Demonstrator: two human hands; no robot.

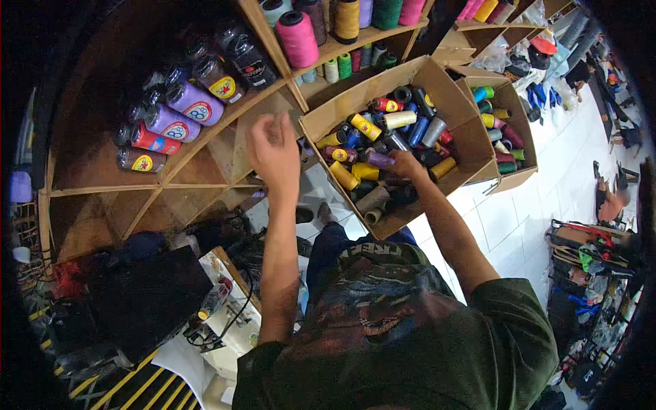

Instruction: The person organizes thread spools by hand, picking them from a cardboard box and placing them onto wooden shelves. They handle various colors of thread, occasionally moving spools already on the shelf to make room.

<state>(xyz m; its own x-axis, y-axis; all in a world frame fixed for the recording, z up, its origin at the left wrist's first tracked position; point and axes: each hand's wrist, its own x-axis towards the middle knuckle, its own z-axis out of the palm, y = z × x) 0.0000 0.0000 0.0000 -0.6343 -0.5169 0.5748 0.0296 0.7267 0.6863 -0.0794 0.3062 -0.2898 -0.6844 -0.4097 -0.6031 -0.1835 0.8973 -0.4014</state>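
My right hand (408, 166) reaches into an open cardboard box (471, 147), its fingers closed on the end of a purple thread spool (380, 160). Many other spools lie jumbled around it, among them a yellow spool (365, 127), a cream spool (400, 120) and a grey spool (434, 132). My left hand (275, 150) is raised to the left of the box, in front of the wooden shelf (232, 113). Its fingers are loosely bent and apart, with nothing seen in them.
Purple cones (195, 101), a red cone (156, 139) and dark cones stand on the left shelf. A pink cone (297, 39) is on the upper shelf. A second box (516, 179) of spools adjoins the first. A sewing machine (225, 342) is at lower left; people are at far right.
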